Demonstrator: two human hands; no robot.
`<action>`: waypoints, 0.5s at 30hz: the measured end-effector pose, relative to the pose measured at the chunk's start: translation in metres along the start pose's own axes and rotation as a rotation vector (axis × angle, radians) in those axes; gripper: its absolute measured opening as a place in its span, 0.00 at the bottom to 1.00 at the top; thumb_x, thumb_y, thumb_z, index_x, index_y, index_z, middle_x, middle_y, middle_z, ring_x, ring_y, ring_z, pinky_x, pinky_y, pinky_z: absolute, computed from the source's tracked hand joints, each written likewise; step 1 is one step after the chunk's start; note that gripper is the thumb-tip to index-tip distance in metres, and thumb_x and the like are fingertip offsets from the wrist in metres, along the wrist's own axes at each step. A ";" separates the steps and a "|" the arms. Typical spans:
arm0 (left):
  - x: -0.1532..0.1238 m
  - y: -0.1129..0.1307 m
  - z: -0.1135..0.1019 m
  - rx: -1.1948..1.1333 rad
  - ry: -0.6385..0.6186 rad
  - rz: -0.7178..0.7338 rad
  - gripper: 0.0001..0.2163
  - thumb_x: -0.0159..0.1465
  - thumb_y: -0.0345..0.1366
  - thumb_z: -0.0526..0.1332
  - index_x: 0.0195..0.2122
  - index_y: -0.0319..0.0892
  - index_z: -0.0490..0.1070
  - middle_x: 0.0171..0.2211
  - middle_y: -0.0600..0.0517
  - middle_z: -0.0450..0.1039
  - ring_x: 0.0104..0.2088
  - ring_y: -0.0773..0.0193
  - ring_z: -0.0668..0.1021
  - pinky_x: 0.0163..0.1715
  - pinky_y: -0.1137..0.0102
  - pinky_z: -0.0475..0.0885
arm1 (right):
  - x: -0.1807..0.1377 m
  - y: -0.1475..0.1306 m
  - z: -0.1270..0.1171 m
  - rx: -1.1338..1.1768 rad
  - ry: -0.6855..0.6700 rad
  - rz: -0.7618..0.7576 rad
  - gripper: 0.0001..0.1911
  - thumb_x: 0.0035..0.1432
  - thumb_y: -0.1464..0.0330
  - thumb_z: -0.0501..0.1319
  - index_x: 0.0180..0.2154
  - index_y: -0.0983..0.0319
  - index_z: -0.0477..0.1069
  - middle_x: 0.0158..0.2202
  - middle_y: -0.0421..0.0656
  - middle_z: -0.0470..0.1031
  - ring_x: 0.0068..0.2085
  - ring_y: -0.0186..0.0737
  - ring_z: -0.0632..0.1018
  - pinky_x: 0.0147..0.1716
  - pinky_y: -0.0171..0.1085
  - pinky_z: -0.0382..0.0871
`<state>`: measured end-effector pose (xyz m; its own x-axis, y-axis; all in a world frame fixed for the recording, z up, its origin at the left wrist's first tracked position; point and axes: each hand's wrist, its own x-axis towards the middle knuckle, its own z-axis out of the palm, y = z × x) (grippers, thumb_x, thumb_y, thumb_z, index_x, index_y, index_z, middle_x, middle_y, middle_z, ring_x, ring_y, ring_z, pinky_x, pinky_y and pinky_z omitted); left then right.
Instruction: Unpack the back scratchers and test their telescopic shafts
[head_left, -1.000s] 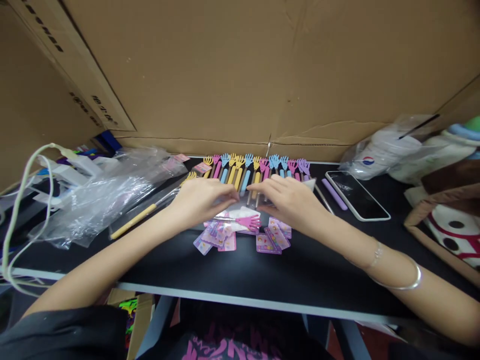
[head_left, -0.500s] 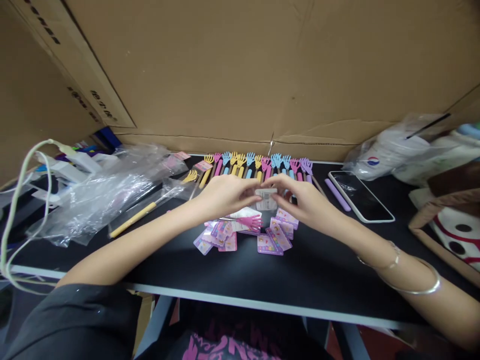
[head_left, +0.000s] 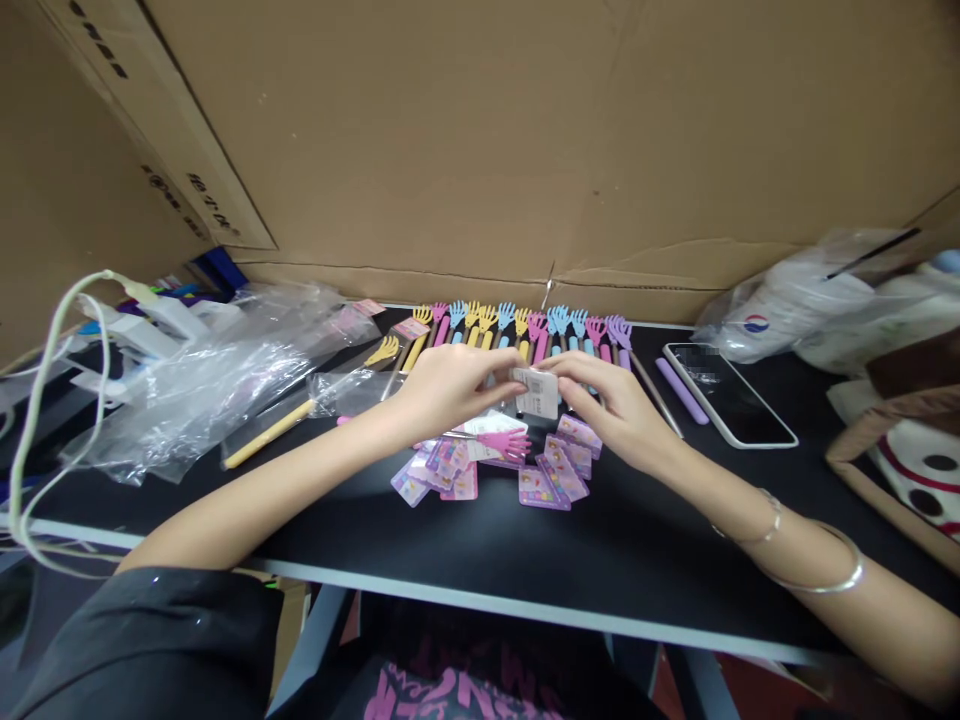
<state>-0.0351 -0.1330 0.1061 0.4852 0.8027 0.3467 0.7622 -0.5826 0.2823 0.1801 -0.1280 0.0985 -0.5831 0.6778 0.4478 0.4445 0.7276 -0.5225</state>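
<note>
A small white printed card (head_left: 536, 396) is held up between my two hands over the desk. My left hand (head_left: 450, 388) pinches its left edge between thumb and fingers. At the card's right side, the thumb and fingers of my right hand (head_left: 611, 405) grip the edge. Just below lies a pink hand-shaped back scratcher (head_left: 506, 443) on another white card. Purple and pink printed cards (head_left: 551, 485) are spread to the right of it, with more cards (head_left: 442, 468) at the left. Behind my hands, several coloured back scratchers (head_left: 540, 325) stand in a row, partly hidden.
Clear plastic bags (head_left: 202, 370) and a white cable (head_left: 45, 400) occupy the left side. A yellow-handled back scratcher (head_left: 270, 435) lies near them. To the right are a purple stick (head_left: 681, 390), a phone (head_left: 731, 395), a bagged cup (head_left: 787, 300) and a fabric bag (head_left: 919, 460). Cardboard (head_left: 450, 150) walls the back.
The held card has turned a little and shows more of its printed face. Both hands stay close together around it. The whole view has shifted slightly.
</note>
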 end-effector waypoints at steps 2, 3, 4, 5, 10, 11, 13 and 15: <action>-0.001 -0.001 0.000 0.002 0.012 -0.009 0.09 0.65 0.43 0.58 0.42 0.48 0.73 0.23 0.58 0.75 0.24 0.69 0.75 0.23 0.76 0.58 | 0.000 -0.001 0.001 -0.035 0.051 0.008 0.11 0.63 0.64 0.53 0.33 0.60 0.70 0.41 0.45 0.77 0.43 0.41 0.76 0.44 0.42 0.67; -0.002 -0.001 0.000 0.005 0.014 -0.018 0.09 0.65 0.43 0.58 0.42 0.48 0.73 0.23 0.58 0.75 0.24 0.69 0.75 0.23 0.76 0.58 | 0.000 -0.001 0.002 -0.066 0.079 0.002 0.10 0.62 0.64 0.55 0.32 0.60 0.70 0.40 0.45 0.77 0.42 0.41 0.75 0.43 0.42 0.67; -0.003 -0.001 0.000 0.009 0.014 -0.025 0.09 0.65 0.43 0.58 0.42 0.48 0.73 0.23 0.59 0.75 0.24 0.69 0.75 0.23 0.76 0.58 | 0.000 -0.001 0.003 -0.095 0.102 -0.008 0.09 0.61 0.64 0.56 0.31 0.60 0.70 0.38 0.44 0.77 0.42 0.41 0.75 0.43 0.42 0.66; -0.004 -0.002 0.000 0.014 0.016 -0.026 0.09 0.65 0.43 0.59 0.42 0.48 0.73 0.23 0.59 0.75 0.24 0.70 0.75 0.23 0.76 0.58 | 0.001 -0.001 0.004 -0.117 0.117 -0.023 0.09 0.61 0.64 0.57 0.30 0.60 0.69 0.37 0.44 0.77 0.41 0.41 0.75 0.42 0.42 0.66; -0.014 -0.014 -0.019 0.106 0.048 0.001 0.09 0.65 0.43 0.57 0.45 0.51 0.72 0.26 0.60 0.76 0.25 0.71 0.75 0.25 0.76 0.60 | 0.000 0.003 -0.005 -0.124 0.152 -0.068 0.09 0.62 0.65 0.57 0.30 0.60 0.69 0.31 0.43 0.75 0.35 0.39 0.74 0.37 0.39 0.67; -0.018 -0.021 -0.028 0.168 0.052 -0.016 0.09 0.66 0.43 0.57 0.45 0.51 0.72 0.27 0.60 0.76 0.25 0.71 0.75 0.25 0.75 0.60 | -0.002 0.005 -0.010 -0.147 0.169 -0.073 0.09 0.62 0.65 0.57 0.30 0.60 0.69 0.31 0.43 0.75 0.34 0.38 0.73 0.36 0.39 0.67; -0.028 -0.040 -0.050 0.324 0.065 -0.096 0.11 0.67 0.45 0.54 0.45 0.51 0.72 0.29 0.58 0.77 0.27 0.69 0.75 0.25 0.74 0.60 | -0.010 0.012 -0.020 -0.264 0.183 -0.106 0.07 0.61 0.66 0.57 0.31 0.60 0.70 0.31 0.43 0.76 0.35 0.39 0.74 0.36 0.39 0.68; -0.041 -0.064 -0.073 0.466 0.094 -0.232 0.14 0.67 0.47 0.51 0.47 0.51 0.72 0.31 0.56 0.77 0.30 0.66 0.75 0.27 0.73 0.59 | -0.021 0.020 -0.028 -0.445 0.133 -0.190 0.05 0.60 0.68 0.59 0.33 0.59 0.72 0.34 0.43 0.77 0.39 0.40 0.75 0.39 0.40 0.68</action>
<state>-0.1356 -0.1380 0.1389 0.2572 0.8765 0.4068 0.9649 -0.2558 -0.0590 0.2200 -0.1248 0.0988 -0.6032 0.5157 0.6084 0.6027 0.7944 -0.0757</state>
